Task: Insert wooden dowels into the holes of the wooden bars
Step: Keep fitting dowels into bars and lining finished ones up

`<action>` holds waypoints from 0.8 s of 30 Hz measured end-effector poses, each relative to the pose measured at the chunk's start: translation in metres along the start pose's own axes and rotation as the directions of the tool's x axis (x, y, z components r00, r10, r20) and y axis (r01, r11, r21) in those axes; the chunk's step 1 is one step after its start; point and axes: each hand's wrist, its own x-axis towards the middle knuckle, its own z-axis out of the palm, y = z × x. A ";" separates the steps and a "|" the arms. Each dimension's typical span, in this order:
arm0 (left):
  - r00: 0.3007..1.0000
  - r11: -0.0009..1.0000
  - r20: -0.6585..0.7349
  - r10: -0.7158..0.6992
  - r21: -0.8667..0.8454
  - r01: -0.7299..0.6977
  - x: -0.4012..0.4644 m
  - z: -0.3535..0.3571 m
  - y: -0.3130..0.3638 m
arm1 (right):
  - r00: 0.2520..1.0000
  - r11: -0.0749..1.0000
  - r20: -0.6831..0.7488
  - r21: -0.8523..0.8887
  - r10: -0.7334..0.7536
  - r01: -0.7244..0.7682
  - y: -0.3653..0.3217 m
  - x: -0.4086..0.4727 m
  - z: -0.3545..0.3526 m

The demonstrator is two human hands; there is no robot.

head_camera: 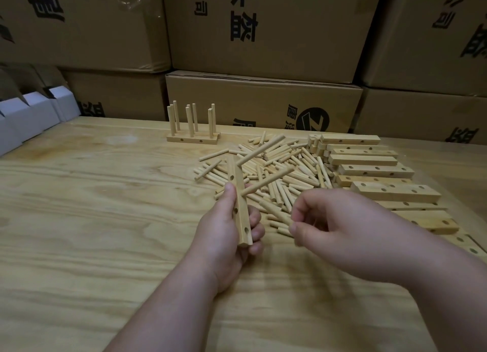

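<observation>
A pale wooden table (pixel 79 233) fronts stacked cardboard boxes (pixel 263 30); left hand (pixel 226 235) grips a drilled bar (pixel 239 206), right hand (pixel 337 230) pinches a dowel (pixel 274 212) above the heap.

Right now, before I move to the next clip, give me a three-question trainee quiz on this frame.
1. True or false: the bar in the left hand already has two dowels sticking out of it.
2. Where do the spare bars lie relative to the loose dowel pile: A) left, B) right, C) in front of it?
3. What is the right hand doing?

Key
1. True: two dowels project sideways from the bar; holes nearer the person are empty.
2. B.
3. Its fingers are curled at the pile's near edge; whether they pinch a dowel is unclear. Finished bars stand behind.
</observation>
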 end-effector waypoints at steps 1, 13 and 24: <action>1.000 1.000 -0.003 0.012 0.017 -0.012 0.000 0.000 -0.001 | 1.000 1.000 0.015 0.023 -0.021 0.021 -0.001 -0.001 0.000; 0.996 0.986 0.007 0.086 0.143 -0.086 0.003 -0.004 -0.007 | 0.991 0.993 -0.066 -0.015 -0.120 0.120 -0.009 -0.002 0.015; 0.995 0.995 0.032 0.094 0.037 -0.095 -0.001 -0.001 -0.003 | 0.984 0.990 -0.114 -0.044 -0.138 0.134 -0.013 0.000 0.025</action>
